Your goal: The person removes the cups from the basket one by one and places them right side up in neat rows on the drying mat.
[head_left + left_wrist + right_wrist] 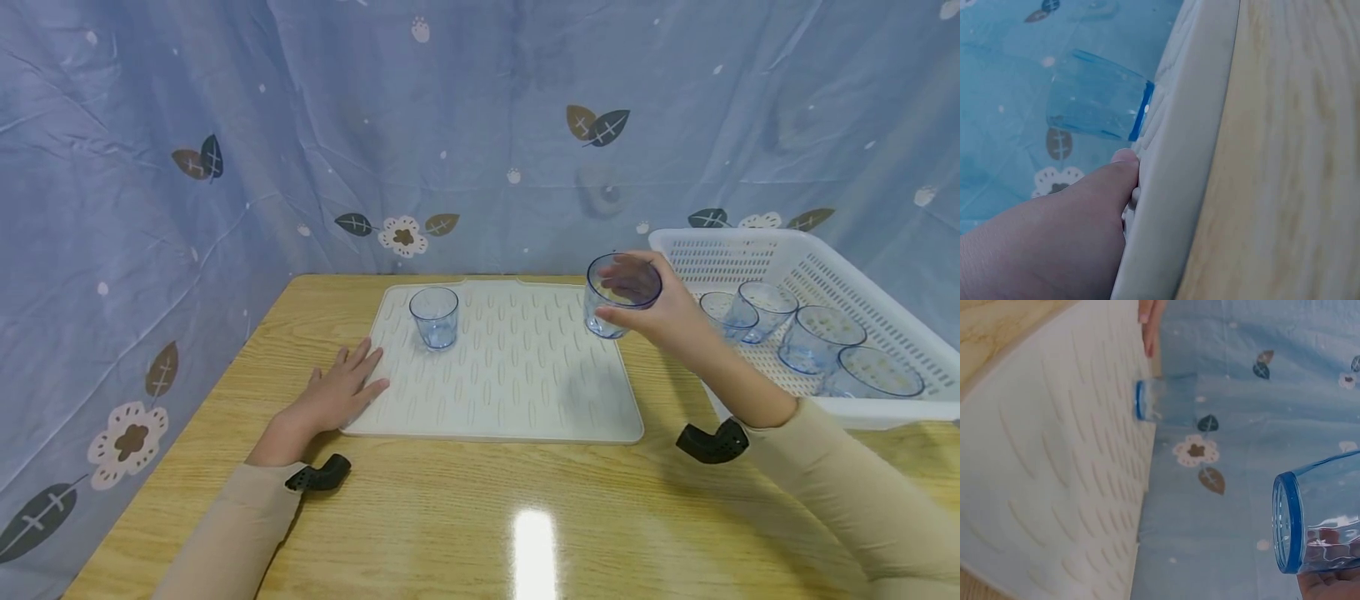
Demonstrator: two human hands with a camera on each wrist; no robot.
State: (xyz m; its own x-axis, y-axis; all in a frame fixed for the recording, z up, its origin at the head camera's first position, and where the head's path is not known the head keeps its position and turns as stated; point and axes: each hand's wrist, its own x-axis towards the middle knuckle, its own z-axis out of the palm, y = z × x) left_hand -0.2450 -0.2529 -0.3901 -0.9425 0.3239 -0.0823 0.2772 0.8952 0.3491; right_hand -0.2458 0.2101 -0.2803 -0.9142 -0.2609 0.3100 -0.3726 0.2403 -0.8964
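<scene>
My right hand [651, 298] grips a clear blue-tinted glass [609, 321] around its side, mouth up, above the right end of a white ridged drying mat [510, 367]. In the right wrist view the held glass [1319, 519] shows its thick blue base, off the mat. A second glass [435, 321] stands upright on the mat's left part. My left hand [337, 396] rests with spread, straight fingers on the mat's left edge; its thumb [1124, 159] lies on the mat near that glass in the left wrist view.
A white perforated plastic basket [892, 304] sits on the right of the wooden table [420, 517]. Several similar glasses [821, 337] stand inside it, close to my right forearm. A blue patterned curtain [480, 125] hangs behind the table and along its left side.
</scene>
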